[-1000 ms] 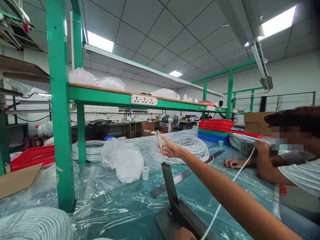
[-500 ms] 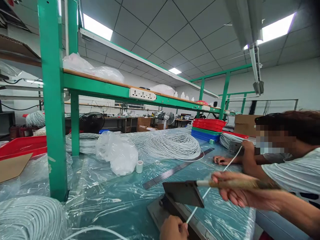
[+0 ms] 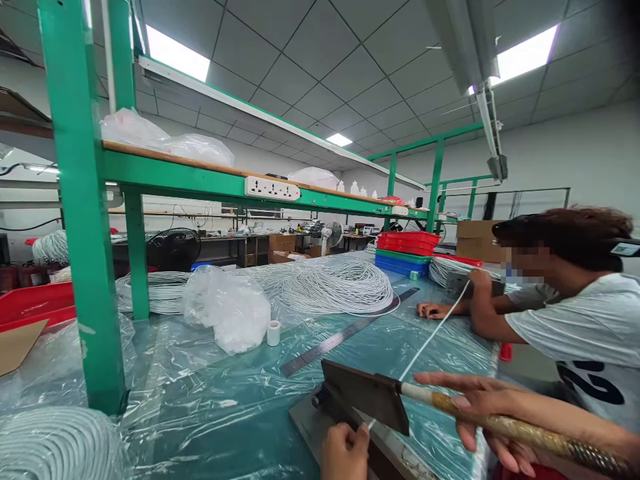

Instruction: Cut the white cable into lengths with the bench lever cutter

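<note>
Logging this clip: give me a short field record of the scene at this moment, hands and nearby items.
right hand: wrapped on the cutter handle, lever lowered
left hand: pinching the white cable at the blade
cable far end: held by a co-worker's hand
on table: steel ruler, tape roll, cable coil, plastic bag
surface: clear plastic sheet

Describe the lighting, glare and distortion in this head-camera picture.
Head view: bright ceiling panels blow out to white; the plastic sheet on the bench shows glare streaks; the wide lens bends the green post and stretches the edges; the right hand is slightly blurred.
</note>
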The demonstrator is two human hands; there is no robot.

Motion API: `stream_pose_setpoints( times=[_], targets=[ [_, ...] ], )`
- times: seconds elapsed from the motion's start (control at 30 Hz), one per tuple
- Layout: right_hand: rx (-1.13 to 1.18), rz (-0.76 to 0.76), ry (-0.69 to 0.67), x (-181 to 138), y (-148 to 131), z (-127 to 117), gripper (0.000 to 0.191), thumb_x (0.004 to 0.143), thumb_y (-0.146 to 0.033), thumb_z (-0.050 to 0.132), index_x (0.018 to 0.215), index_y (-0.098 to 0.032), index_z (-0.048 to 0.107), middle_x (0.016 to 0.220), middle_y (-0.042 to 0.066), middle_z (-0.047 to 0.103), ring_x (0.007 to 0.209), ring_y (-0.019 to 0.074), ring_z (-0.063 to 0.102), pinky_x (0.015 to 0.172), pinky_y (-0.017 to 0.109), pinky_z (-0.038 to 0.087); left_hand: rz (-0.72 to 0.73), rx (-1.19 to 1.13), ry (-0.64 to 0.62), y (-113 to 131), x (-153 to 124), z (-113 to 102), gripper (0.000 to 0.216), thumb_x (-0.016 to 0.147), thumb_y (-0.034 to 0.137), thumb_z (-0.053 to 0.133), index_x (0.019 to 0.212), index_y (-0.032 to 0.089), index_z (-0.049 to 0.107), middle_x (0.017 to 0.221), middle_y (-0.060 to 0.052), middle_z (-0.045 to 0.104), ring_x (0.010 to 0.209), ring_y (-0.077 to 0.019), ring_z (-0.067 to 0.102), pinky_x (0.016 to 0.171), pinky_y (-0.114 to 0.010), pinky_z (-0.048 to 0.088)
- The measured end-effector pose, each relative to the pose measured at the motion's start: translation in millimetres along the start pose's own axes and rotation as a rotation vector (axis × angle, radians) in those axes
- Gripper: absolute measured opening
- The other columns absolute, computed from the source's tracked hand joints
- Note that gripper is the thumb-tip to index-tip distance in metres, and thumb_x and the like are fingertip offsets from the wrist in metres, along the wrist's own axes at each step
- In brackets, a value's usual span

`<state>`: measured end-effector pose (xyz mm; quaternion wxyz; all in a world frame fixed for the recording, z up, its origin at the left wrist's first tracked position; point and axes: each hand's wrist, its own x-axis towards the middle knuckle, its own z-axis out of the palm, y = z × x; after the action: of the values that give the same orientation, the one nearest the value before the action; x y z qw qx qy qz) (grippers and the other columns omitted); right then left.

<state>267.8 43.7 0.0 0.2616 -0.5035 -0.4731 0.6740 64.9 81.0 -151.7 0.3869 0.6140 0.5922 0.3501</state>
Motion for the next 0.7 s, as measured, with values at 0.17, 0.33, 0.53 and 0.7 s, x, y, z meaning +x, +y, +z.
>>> stream_pose_setpoints(
  times=[0.17,0.33,0.53,0.7],
  targets=[
    [-0.068,0.03,-0.024,1.1,-1.4,-4.4,0.071,0.077,-0.029,0.053,0.136,-0.014,0.016,0.073,0.013,0.066,0.044,0.0157,0.061,0.032,0.012,0.045,0.016,-0.089,0.015,-1.7,0.4,5.8,0.038,0.078,0.038,0.041,0.044,0.022,0.037,0.048,-0.001,0.042,0.059,-0.0195,0.05,0.058,-0.028,0.031],
    [-0.081,0.056,-0.037,1.9,-2.7,-8.9,0.06,0.081,-0.024,0.044,0.134,-0.013,0.019,0.076,0.015,0.066,0.047,0.0172,0.062,0.034,0.014,0.048,0.017,-0.092,0.067,-6.0,5.8,11.8,0.039,0.076,0.033,0.043,0.043,0.022,0.025,0.047,0.004,0.024,0.051,-0.0125,0.032,0.05,-0.026,0.02],
    [-0.16,0.09,-0.024,0.0,-6.2,0.1,0.047,0.071,-0.029,0.054,0.114,-0.012,0.047,0.07,0.014,0.066,0.046,0.0162,0.061,0.034,0.013,0.046,0.015,0.026,0.178,-3.7,4.0,14.6,0.037,0.077,0.028,0.041,0.046,0.021,0.023,0.05,0.004,0.028,0.052,-0.0122,0.034,0.052,-0.028,0.019],
    [-0.26,0.191,0.052,-5.7,5.2,15.0,0.026,0.057,-0.013,0.048,0.081,-0.018,0.059,0.052,0.004,0.057,0.03,0.0057,0.047,0.027,0.007,0.035,0.006,0.039,0.19,0.3,1.7,13.8,0.036,0.076,0.027,0.041,0.045,0.021,0.023,0.049,0.004,0.028,0.052,-0.0125,0.034,0.053,-0.028,0.019]
  ],
)
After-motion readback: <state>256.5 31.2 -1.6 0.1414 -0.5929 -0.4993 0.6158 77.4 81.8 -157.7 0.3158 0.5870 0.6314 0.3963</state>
